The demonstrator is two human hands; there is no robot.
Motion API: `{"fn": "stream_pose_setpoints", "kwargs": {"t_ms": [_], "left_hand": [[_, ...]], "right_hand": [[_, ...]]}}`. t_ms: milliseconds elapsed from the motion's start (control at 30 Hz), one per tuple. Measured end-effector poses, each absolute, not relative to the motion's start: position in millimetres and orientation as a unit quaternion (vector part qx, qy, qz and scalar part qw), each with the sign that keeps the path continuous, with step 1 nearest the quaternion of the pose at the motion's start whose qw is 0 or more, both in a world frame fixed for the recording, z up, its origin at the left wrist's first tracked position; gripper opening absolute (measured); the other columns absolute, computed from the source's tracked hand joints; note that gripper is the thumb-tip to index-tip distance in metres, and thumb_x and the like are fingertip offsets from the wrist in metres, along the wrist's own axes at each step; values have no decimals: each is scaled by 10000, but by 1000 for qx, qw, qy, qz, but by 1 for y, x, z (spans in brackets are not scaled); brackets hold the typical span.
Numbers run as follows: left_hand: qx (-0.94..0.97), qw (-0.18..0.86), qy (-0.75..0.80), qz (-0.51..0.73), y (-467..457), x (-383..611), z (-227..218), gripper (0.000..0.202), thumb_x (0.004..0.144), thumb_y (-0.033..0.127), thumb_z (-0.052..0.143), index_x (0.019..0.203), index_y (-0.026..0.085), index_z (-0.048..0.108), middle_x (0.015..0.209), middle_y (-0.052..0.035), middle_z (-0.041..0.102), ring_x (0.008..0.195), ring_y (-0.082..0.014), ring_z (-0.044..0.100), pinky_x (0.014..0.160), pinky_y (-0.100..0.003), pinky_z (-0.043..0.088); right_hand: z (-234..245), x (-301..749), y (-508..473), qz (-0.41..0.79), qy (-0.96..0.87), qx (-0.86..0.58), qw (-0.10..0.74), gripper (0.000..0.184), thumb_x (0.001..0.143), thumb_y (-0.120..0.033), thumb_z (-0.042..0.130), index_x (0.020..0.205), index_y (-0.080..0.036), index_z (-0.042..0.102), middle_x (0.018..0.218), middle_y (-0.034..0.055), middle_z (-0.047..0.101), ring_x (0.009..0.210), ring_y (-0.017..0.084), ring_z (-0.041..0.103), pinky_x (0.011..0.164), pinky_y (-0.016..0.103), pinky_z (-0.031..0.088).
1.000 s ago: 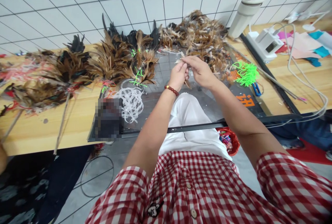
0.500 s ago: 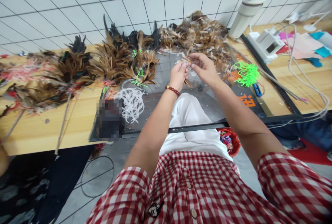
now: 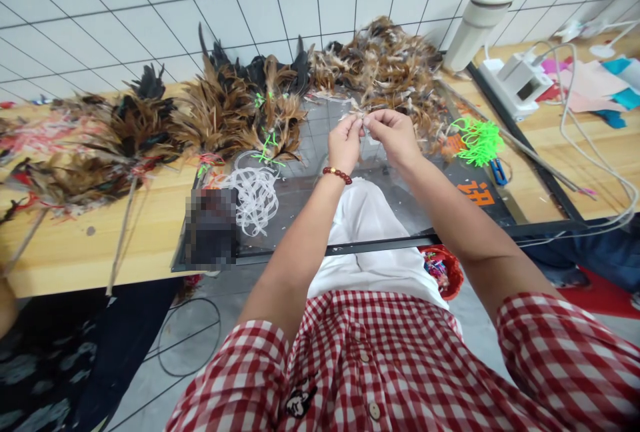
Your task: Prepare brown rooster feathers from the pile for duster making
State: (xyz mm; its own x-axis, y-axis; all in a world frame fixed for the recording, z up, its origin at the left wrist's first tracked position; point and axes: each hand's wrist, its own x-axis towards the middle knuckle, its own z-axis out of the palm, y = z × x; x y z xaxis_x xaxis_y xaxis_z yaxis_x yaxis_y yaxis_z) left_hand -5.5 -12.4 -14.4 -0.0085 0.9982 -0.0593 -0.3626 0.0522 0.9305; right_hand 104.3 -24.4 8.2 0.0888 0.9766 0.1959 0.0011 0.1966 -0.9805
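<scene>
In the head view my left hand, with a beaded bracelet at the wrist, pinches a small pale-brown feather at its fingertips. Close beside it, the thumb and forefinger of my right hand are pinched together at the same spot; what lies between them is too small to make out. Both hands are above a dark glass panel. Beyond them spreads a heap of loose brown feathers. A bundle of brown and black feathers stands to the left, near a tangle of clear bands.
Bright green strings and a blue tool lie right of my hands. Farther right are a thin stick, a white bottle and a power strip with cables. Feather dusters lie left. A red basket stands below.
My right hand's fingers have closed in to a pinch against my left fingertips. The feather tip that stuck out below my left hand no longer shows.
</scene>
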Motion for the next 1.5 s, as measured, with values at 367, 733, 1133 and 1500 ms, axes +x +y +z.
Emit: {"fn": "stream_pose_setpoints", "kwargs": {"t_ms": [367, 733, 1133, 1500], "left_hand": [[370, 611, 458, 529, -20, -1, -5, 287, 995, 216, 667, 722, 164, 597, 551, 78, 499, 441, -17, 366, 488, -170, 331], [393, 667, 406, 484, -30, -3, 7, 345, 1030, 182, 601, 689, 155, 550, 565, 62, 528, 453, -12, 390, 491, -160, 358], [338, 706, 426, 454, -24, -12, 2, 302, 1031, 215, 606, 735, 166, 570, 552, 77, 510, 427, -25, 429, 477, -163, 398], [235, 728, 354, 538, -15, -15, -10, 298, 1081, 214, 506, 786, 184, 529, 610, 73, 525, 494, -31, 497, 546, -171, 458]], "right_hand": [[-9, 123, -13, 357, -594, -468, 548, 292, 874, -502, 798, 954, -250, 674, 1012, 47, 666, 1011, 202, 639, 809, 303, 538], [7, 126, -17, 552, -494, -411, 532, 293, 750, -353, 930, 741, -201, 679, 665, -33, 636, 599, 97, 568, 623, 246, 514], [0, 136, -10, 370, -593, -487, 523, 163, 793, -317, 838, 843, -202, 735, 827, 17, 715, 800, 171, 658, 792, 317, 572], [45, 306, 6, 38, -587, -803, 90, 351, 930, -49, 656, 1242, -119, 803, 1297, 193, 757, 1264, 346, 674, 1076, 509, 505]]}}
